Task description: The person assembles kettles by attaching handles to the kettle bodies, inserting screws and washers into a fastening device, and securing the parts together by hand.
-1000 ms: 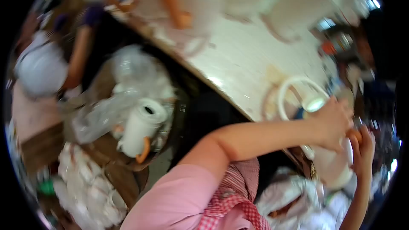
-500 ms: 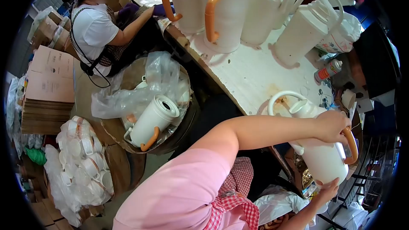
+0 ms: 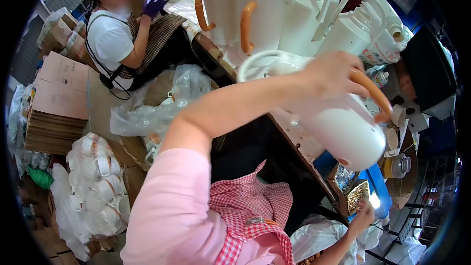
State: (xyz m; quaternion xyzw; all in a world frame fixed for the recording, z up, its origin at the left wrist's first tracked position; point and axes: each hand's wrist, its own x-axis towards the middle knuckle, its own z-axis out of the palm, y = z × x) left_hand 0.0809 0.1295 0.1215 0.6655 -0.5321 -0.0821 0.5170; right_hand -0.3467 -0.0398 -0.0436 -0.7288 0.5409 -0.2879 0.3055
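My left hand (image 3: 338, 76) is closed round the orange handle of a white kettle (image 3: 338, 127), which is tilted over the table edge with its base toward the lower right. The large loop handle of this kettle lies to the left, partly behind my forearm. Lower right, my right hand (image 3: 362, 215) has its fingers pinched together at the edge of a small box of gold-coloured parts (image 3: 358, 195); what they hold is too small to make out. A box of silvery parts (image 3: 344, 177) sits beside it, under the kettle's base.
More white kettles (image 3: 260, 12) stand along the far side of the table (image 3: 301, 142). A co-worker (image 3: 110, 34) with purple gloves sits at the upper left. Below are stacked cardboard (image 3: 56, 103) and bagged white parts (image 3: 100, 186). A blue tool (image 3: 377, 181) and a jar (image 3: 400, 166) are at right.
The kettle has moved up and left with my left hand on its handle. My right hand has left the kettle's base and is at the small parts box. The co-worker's gloved hand has risen with an object.
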